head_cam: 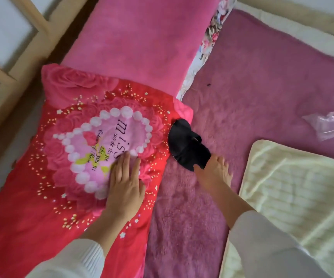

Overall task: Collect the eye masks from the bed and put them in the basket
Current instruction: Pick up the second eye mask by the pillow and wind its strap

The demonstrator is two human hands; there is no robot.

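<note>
A black eye mask (pixel 187 146) lies on the purple fuzzy bedspread (pixel 252 93), its far end against the edge of a red pillow (pixel 78 109) printed with a pearl heart. My right hand (pixel 215 173) pinches the mask's near corner between thumb and fingers. My left hand (pixel 125 185) rests flat and open on the red pillow, fingers spread. No basket is in view.
A pink plush blanket roll (pixel 146 37) lies behind the pillow, with floral fabric (pixel 208 43) at its side. A cream quilted pad (pixel 294 197) covers the right side. A clear plastic bag (pixel 330 126) lies at far right. A wooden bed frame (pixel 21 49) runs along the left.
</note>
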